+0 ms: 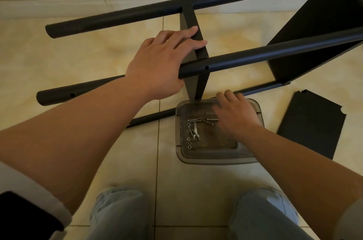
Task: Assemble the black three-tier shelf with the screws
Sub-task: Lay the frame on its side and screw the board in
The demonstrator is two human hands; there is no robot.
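Note:
The black shelf frame lies on its side on the tiled floor, its round posts running left to right. One shelf panel is fitted at the right end. A middle panel stands between the posts. My left hand holds that middle panel, fingers over its top edge and thumb under the near post. My right hand reaches into a clear plastic tray, its fingers curled down over the far side. Whether it holds a screw is hidden. Several silver screws lie in the tray.
A loose black panel lies flat on the floor to the right of the tray. A pale wall and skirting run along the back. My knees in light jeans are at the bottom edge.

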